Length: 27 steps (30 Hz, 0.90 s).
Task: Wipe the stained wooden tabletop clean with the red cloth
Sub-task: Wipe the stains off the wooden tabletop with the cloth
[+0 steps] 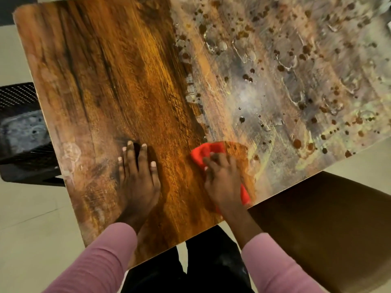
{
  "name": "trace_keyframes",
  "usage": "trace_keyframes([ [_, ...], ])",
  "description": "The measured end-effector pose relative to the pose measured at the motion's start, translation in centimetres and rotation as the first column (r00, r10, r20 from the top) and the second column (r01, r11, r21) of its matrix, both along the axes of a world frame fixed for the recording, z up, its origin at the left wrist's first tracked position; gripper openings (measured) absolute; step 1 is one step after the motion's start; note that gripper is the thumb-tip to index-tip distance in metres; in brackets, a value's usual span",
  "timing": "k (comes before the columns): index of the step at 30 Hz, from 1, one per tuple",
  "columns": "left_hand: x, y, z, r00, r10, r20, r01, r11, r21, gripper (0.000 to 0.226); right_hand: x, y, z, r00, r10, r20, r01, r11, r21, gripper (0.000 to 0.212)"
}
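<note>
The wooden tabletop [118, 85] fills most of the view. Its left half shows bright brown grain. Its right half is covered with a grey smeared film and many dark brown spots [296, 81]. My right hand [222, 178] presses the red cloth [208, 152] flat on the wood near the front edge, at the border between the two halves. The cloth sticks out past my fingers and beside my wrist. My left hand [137, 178] lies flat on the bright wood to the left, fingers spread, holding nothing.
A black mesh chair [23, 132] with a smeared grey seat stands to the left of the table. A brown surface [328, 229] lies below the table's front right edge. Pale floor tiles [31, 229] surround the table. Faint pale marks remain near the left front corner.
</note>
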State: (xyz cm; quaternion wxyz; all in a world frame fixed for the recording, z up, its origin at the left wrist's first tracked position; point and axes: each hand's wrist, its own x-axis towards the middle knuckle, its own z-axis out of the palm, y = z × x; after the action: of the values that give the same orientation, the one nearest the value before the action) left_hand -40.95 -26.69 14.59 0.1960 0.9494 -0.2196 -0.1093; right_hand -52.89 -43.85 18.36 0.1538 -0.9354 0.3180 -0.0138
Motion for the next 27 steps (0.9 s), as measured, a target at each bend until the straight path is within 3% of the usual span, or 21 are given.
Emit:
trace_keyframes([
  [2,0.2,-2.0,0.9,1.000,-0.009,0.013,0.010,1.000,-0.030,0.056,-0.6,-0.2,0.0,0.976,0.220,-0.003,-0.220,0.976,-0.010,0.041],
  [4,0.9,-4.8,1.5,1.000,0.011,0.020,-0.009,0.996,-0.089,0.055,-1.1,-2.3,0.1,0.966,0.258,-0.027,-0.259,0.964,-0.066,0.043],
  [6,1.8,-7.5,1.7,0.999,0.042,0.002,-0.041,0.993,-0.109,0.055,-1.0,-4.8,0.3,0.999,0.023,-0.027,-0.024,0.998,-0.064,0.038],
  [8,3.0,-9.6,1.5,0.999,0.044,0.007,-0.043,0.995,-0.090,0.054,0.2,-7.0,0.1,0.971,-0.239,0.009,0.239,0.971,0.008,0.038],
  [11,4.9,-11.8,1.0,0.999,0.024,0.032,-0.022,0.998,-0.058,0.053,2.6,-6.6,0.0,0.943,-0.332,0.036,0.330,0.943,0.049,0.039],
  [13,5.8,-12.4,0.8,0.997,0.063,0.050,-0.061,0.998,-0.035,0.053,3.6,-4.8,0.1,0.971,-0.233,0.049,0.229,0.971,0.068,0.036],
  [15,6.1,-12.6,0.6,0.993,0.099,0.067,-0.099,0.995,0.003,0.053,3.7,-3.0,0.0,0.997,0.008,0.075,-0.010,1.000,0.029,0.036],
  [17,5.8,-12.7,0.4,0.992,0.082,0.096,-0.085,0.996,0.024,0.053,3.2,-3.2,-0.3,0.968,0.235,0.089,-0.236,0.972,-0.001,0.034],
  [18,5.8,-13.0,0.2,0.992,0.079,0.102,-0.082,0.996,0.022,0.053,3.2,-4.5,-0.4,0.957,0.274,0.092,-0.274,0.962,-0.012,0.033],
  [19,5.8,-13.0,0.3,0.991,0.085,0.098,-0.087,0.996,0.012,0.053,3.1,-5.5,-0.3,0.964,0.251,0.088,-0.250,0.968,-0.031,0.033],
  [21,5.9,-13.2,0.2,0.993,0.095,0.070,-0.096,0.995,0.009,0.053,3.7,-8.4,-0.4,0.997,0.041,0.063,-0.038,0.999,-0.038,0.033],
  [24,5.7,-13.0,0.2,0.994,0.089,0.056,-0.090,0.996,0.016,0.054,5.9,-10.8,-0.4,0.967,-0.248,0.058,0.249,0.969,-0.004,0.033],
  [27,5.8,-13.1,0.3,0.994,0.099,0.049,-0.100,0.995,0.019,0.054,8.2,-9.0,0.0,0.960,-0.273,0.066,0.269,0.961,0.069,0.032],
])
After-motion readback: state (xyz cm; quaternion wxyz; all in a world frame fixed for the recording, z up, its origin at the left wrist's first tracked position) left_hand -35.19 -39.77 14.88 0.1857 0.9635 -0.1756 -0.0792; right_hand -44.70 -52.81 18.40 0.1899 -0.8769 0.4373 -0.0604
